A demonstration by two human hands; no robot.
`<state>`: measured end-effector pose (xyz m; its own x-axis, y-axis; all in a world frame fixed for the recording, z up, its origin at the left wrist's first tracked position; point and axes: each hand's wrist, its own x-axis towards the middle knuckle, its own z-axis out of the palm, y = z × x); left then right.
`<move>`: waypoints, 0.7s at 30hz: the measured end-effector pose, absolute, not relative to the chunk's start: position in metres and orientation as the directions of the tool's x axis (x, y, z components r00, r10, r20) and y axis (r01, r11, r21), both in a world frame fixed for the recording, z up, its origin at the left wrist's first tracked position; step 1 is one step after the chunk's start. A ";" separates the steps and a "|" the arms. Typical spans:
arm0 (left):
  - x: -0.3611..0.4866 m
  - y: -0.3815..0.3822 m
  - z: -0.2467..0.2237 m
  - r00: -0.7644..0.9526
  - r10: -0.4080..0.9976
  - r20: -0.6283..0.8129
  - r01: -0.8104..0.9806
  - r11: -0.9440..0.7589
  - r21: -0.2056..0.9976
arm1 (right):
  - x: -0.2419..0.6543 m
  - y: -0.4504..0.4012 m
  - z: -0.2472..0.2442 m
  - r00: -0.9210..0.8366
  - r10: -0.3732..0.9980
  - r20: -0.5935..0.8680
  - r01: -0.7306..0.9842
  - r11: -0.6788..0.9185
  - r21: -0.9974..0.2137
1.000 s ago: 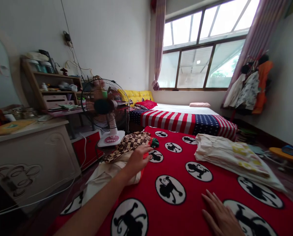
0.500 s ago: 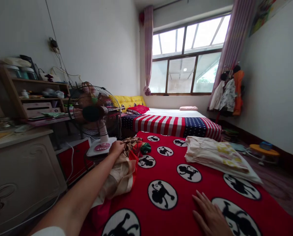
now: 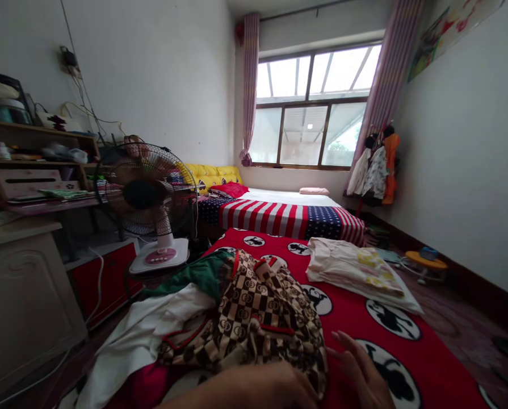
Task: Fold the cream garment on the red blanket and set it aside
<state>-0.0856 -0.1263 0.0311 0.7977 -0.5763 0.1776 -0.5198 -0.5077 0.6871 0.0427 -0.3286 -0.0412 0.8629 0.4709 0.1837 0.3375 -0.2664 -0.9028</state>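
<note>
Head view: my left hand sits at the bottom of the frame, partly cut off, over the near edge of a brown-and-cream monogram-print garment; its fingers look curled, but I cannot tell whether they grip the cloth; my right hand is just beside the garment's right edge, fingers spread and released, grasping nothing; the garment lies bunched on a red monkey-print blanket, with a white cloth and a green cloth against its left side; farther along the blanket lies a folded stack of pale clothes; a white-based electric fan stands beyond the blanket's left edge; a stars-and-stripes bedspread covers the bed behind.
</note>
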 end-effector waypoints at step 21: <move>-0.107 0.093 0.021 0.768 0.603 0.214 0.590 -0.797 0.127 | 0.025 -0.274 0.017 0.896 0.418 0.148 0.209 -0.105 -0.972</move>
